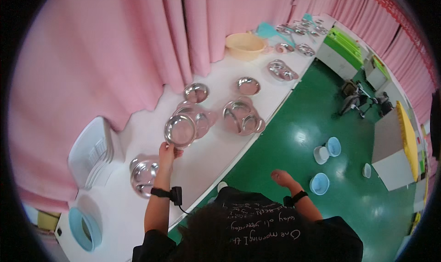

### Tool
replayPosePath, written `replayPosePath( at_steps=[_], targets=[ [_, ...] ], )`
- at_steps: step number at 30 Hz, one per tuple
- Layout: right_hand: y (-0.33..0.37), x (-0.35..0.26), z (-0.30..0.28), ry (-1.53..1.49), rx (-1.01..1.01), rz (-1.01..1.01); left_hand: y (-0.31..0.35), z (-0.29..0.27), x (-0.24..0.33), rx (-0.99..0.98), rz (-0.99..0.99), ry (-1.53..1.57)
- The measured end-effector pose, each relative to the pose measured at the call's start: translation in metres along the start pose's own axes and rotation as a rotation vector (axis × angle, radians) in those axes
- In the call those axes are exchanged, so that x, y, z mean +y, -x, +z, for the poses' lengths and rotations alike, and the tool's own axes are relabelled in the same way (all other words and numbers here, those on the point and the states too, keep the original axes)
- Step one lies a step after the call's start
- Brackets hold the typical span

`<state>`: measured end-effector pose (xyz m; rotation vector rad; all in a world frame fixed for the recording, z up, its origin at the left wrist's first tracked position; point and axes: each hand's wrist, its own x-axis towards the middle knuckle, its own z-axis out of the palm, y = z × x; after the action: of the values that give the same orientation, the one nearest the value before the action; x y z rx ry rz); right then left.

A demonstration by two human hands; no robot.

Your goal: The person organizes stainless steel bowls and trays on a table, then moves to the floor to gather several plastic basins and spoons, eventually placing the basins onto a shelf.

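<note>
My left hand (170,152) grips the near rim of a round, shiny steel bowl (180,130). The bowl overlaps a divided steel plate (202,122) on the white table. To the right lies another divided steel plate (242,117), with rounded ears on its outline. Two more round steel bowls, one near the curtain (196,93) and one farther right (248,85), rest behind them. Beside my left forearm is a third divided plate (143,174), partly covered by the arm. My right hand (283,177) hangs over the green floor, away from the table, its fingers curled with nothing visible in them.
Stacked white plastic bins (94,152) and a blue basin (85,230) stand at the table's left end. Farther along are a yellow basin (245,47) and several steel plates (281,70). Small blue basins (319,184) sit on the floor; pink curtains (138,41) hang behind the table.
</note>
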<state>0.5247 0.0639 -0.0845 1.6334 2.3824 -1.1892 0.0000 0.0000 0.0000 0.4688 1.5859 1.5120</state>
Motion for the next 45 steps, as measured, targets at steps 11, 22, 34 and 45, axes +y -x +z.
replayPosePath(
  at_steps=[11, 22, 34, 45],
  targets=[
    [-0.026, 0.047, -0.073, -0.039, 0.341, 0.06, -0.228, 0.149, 0.051, -0.044, 0.152, -0.21],
    [-0.079, 0.101, -0.072, -0.198, 0.157, 0.117, -0.258, 0.101, 0.036, 0.093, -0.08, -0.349],
    [-0.148, 0.158, -0.168, -0.171, 0.186, 0.034, -0.231, 0.153, 0.06, 0.253, -0.059, -0.949],
    [-0.224, 0.083, -0.209, -0.499, 0.293, -0.196, -0.238, 0.16, 0.056, 0.263, 0.041, -1.576]
  ],
)
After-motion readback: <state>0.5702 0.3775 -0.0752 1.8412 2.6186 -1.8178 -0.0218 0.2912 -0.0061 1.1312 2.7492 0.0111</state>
